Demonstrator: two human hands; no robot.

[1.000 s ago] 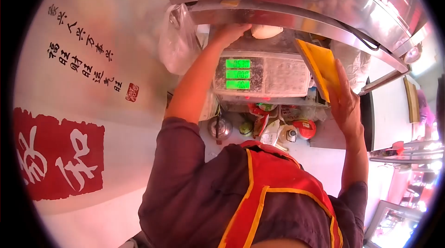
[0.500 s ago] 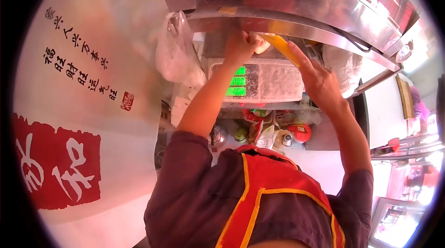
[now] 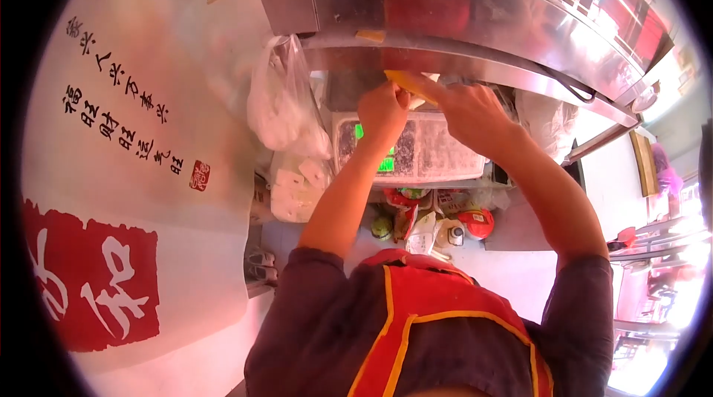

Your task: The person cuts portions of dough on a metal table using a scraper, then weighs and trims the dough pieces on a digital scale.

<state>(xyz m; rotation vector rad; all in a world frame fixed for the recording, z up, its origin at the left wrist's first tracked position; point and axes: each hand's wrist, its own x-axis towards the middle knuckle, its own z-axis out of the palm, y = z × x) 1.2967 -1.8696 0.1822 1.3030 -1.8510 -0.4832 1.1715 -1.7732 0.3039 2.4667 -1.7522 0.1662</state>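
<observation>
My right hand [image 3: 479, 118] is closed on a flat yellow scraper-like tool [image 3: 407, 83], which slants across above my left hand. My left hand [image 3: 382, 111] is a loose fist beside the tool, with a pale doughy lump [image 3: 417, 102] showing at its fingers. The left fingers hide much of that lump. Below both hands sits a white scale [image 3: 449, 152] with a dusty keypad and green lit digits, partly covered by my left forearm.
A steel cabinet [image 3: 431, 7] spans the space ahead. On the left hangs a clear plastic bag [image 3: 282, 100] with white contents. Bottles and packets, including a red round container [image 3: 477, 224], stand below the scale. Another plastic bag [image 3: 553, 118] is at the right.
My right hand has moved left and slightly down with the yellow tool, bringing it close over my left hand. My left hand has come down a little, over the scale's display.
</observation>
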